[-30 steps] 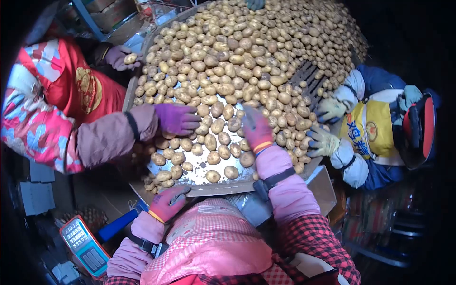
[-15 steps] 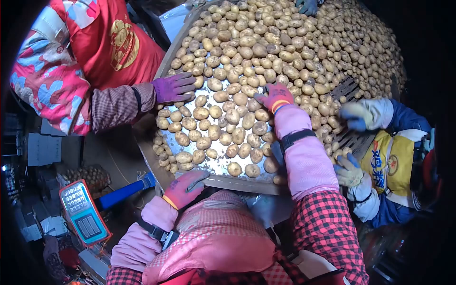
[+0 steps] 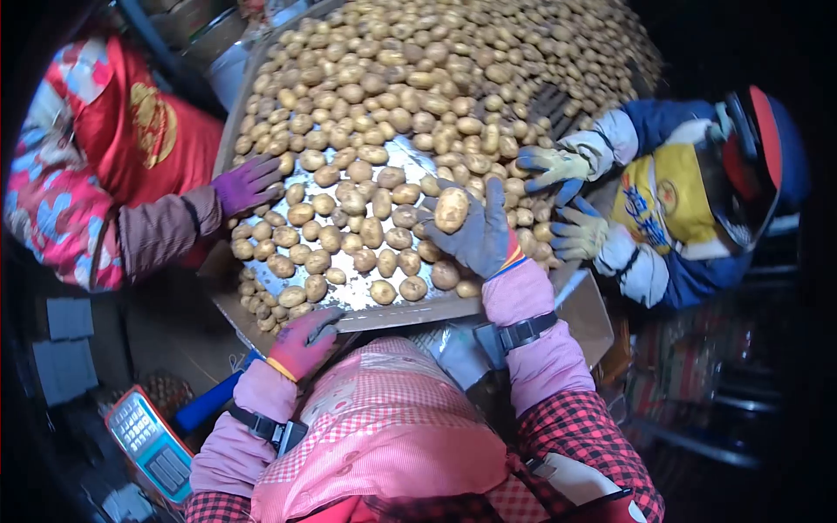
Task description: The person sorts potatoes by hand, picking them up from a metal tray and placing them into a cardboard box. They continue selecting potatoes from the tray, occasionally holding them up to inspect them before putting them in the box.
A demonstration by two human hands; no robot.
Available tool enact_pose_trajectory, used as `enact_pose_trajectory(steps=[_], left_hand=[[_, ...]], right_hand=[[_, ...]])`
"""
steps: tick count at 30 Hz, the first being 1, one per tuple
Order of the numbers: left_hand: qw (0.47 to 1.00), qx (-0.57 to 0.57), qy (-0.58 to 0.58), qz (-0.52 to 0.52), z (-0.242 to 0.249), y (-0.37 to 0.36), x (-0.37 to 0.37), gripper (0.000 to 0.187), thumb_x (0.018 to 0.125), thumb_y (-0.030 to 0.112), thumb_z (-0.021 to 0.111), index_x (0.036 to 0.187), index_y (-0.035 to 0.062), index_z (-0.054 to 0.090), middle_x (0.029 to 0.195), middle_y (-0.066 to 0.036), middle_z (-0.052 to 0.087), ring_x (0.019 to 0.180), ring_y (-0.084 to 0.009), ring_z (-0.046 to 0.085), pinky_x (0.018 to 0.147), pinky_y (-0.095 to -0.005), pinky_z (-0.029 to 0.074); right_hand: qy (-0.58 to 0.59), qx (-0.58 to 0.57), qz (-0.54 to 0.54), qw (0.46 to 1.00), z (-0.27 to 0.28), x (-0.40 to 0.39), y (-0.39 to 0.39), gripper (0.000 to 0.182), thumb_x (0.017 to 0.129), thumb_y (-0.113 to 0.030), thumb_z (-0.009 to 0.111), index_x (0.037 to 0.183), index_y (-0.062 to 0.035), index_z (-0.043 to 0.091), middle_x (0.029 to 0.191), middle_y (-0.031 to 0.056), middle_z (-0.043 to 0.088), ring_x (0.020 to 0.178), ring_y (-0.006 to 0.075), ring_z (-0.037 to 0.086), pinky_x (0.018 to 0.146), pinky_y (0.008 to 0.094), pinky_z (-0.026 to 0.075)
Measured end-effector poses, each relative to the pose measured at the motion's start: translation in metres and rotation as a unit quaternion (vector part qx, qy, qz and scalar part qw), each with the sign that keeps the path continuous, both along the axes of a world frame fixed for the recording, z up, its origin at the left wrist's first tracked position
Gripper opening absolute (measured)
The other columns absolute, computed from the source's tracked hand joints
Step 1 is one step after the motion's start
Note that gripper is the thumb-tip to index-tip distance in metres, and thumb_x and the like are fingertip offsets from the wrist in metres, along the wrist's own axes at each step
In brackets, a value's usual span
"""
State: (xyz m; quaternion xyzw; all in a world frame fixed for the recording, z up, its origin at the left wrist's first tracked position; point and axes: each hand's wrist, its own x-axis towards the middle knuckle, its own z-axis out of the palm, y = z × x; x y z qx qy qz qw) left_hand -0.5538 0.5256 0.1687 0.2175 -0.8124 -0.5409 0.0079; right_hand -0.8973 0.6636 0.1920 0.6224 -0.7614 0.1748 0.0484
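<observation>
My right hand (image 3: 475, 231), in a grey-palmed glove, is turned palm up over the right part of the sorting table, with a potato (image 3: 452, 210) resting in its fingers. Near the table's front edge (image 3: 410, 315) lies my left hand (image 3: 305, 338) in a pink and grey glove, its fingers together; whether it holds anything is hidden. Loose potatoes (image 3: 370, 232) are spread over the shiny metal surface between my hands, and a large heap of potatoes (image 3: 453, 70) covers the back.
At the left, a co-worker's purple-gloved hand (image 3: 247, 185) touches the table. Another co-worker's two gloved hands (image 3: 580, 234) are by the heap at the right. A scale display (image 3: 150, 444) on a blue post stands at lower left; a cardboard box (image 3: 586, 318) is at right.
My right hand has turned palm up and now holds a potato. The view has shifted, so the table sits farther left. The right co-worker's hands are closer together.
</observation>
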Motion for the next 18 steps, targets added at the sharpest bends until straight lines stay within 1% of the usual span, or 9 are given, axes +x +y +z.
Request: enact_pose_trajectory(steps=[2,4,8,9,10,13,15,16,18], left_hand=[[0.999,0.016,-0.043,0.002,0.010,-0.003,-0.007,0.041,0.086,0.018,0.064,0.126,0.0088,0.060,0.121,-0.016,0.063,0.111,-0.0294,0.062,0.095,-0.0377,0.048],[0.996,0.044,-0.081,-0.013,0.027,-0.004,-0.019,0.041,0.087,0.019,0.064,0.127,0.0094,0.060,0.120,-0.015,0.063,0.108,-0.0281,0.063,0.093,-0.0369,0.049],[0.998,0.005,-0.033,-0.057,0.012,-0.003,-0.031,0.041,0.090,0.020,0.061,0.128,0.0066,0.059,0.121,-0.014,0.064,0.112,-0.0242,0.060,0.098,-0.0342,0.045],[0.996,0.005,-0.019,-0.085,0.015,0.000,-0.039,0.040,0.090,0.020,0.061,0.128,0.0066,0.059,0.121,-0.014,0.064,0.112,-0.0245,0.060,0.098,-0.0343,0.045],[0.994,0.005,-0.010,-0.108,0.018,0.002,-0.043,0.040,0.090,0.020,0.061,0.127,0.0066,0.059,0.120,-0.014,0.064,0.112,-0.0249,0.060,0.098,-0.0344,0.045],[0.992,-0.001,0.000,-0.123,0.023,0.008,-0.053,0.038,0.089,0.019,0.063,0.125,0.0071,0.060,0.117,-0.016,0.065,0.110,-0.0299,0.062,0.095,-0.0377,0.047],[0.990,-0.001,0.027,-0.140,0.023,0.010,-0.060,0.038,0.088,0.019,0.063,0.125,0.0069,0.061,0.117,-0.016,0.065,0.109,-0.0300,0.062,0.094,-0.0381,0.048],[0.987,-0.005,0.050,-0.150,0.023,0.010,-0.063,0.038,0.088,0.019,0.063,0.124,0.0068,0.061,0.116,-0.016,0.065,0.108,-0.0301,0.062,0.094,-0.0385,0.048],[0.987,-0.014,0.049,-0.152,0.023,0.008,-0.065,0.039,0.089,0.019,0.063,0.125,0.0071,0.060,0.118,-0.015,0.064,0.109,-0.0280,0.062,0.095,-0.0370,0.047]], right_hand=[[-0.587,-0.127,-0.074,0.796,0.020,0.022,0.011,0.054,0.088,-0.037,0.068,0.129,-0.0069,0.049,0.130,0.0137,0.056,0.103,0.0217,0.063,0.091,0.0367,0.052],[-0.899,-0.198,-0.153,0.360,0.027,0.026,0.036,0.064,0.092,-0.058,0.054,0.128,-0.0052,0.052,0.115,0.0136,0.059,0.096,0.0218,0.063,0.087,0.0342,0.053],[-0.738,-0.236,-0.281,0.566,0.010,0.056,0.108,0.050,0.090,-0.054,0.059,0.101,-0.0047,0.062,0.080,0.0069,0.064,0.070,0.0200,0.064,0.061,0.0318,0.052],[-0.934,-0.216,-0.107,0.262,-0.035,0.036,0.170,0.049,0.090,-0.054,0.058,0.099,-0.0051,0.062,0.079,0.0070,0.063,0.069,0.0209,0.063,0.061,0.0320,0.052],[-0.852,-0.254,-0.254,0.382,-0.036,0.047,0.192,0.049,0.089,-0.054,0.058,0.102,-0.0063,0.061,0.082,0.0074,0.064,0.071,0.0218,0.063,0.062,0.0320,0.052],[-0.808,-0.325,-0.345,0.350,-0.027,0.058,0.216,0.050,0.088,-0.051,0.059,0.110,-0.0063,0.057,0.087,0.0082,0.065,0.076,0.0236,0.065,0.066,0.0360,0.054],[-0.317,-0.081,-0.397,0.858,0.009,0.075,0.184,0.045,0.092,-0.041,0.059,0.118,-0.0054,0.052,0.103,0.0113,0.064,0.094,0.0251,0.065,0.078,0.0415,0.054],[-0.316,-0.083,-0.397,0.857,0.017,0.077,0.171,0.045,0.092,-0.041,0.059,0.118,-0.0054,0.052,0.103,0.0113,0.064,0.094,0.0251,0.065,0.078,0.0415,0.054],[-0.825,-0.302,-0.236,0.415,0.031,0.072,0.147,0.037,0.095,-0.030,0.056,0.125,-0.0080,0.055,0.119,0.0140,0.059,0.109,0.0257,0.059,0.091,0.0362,0.050]])
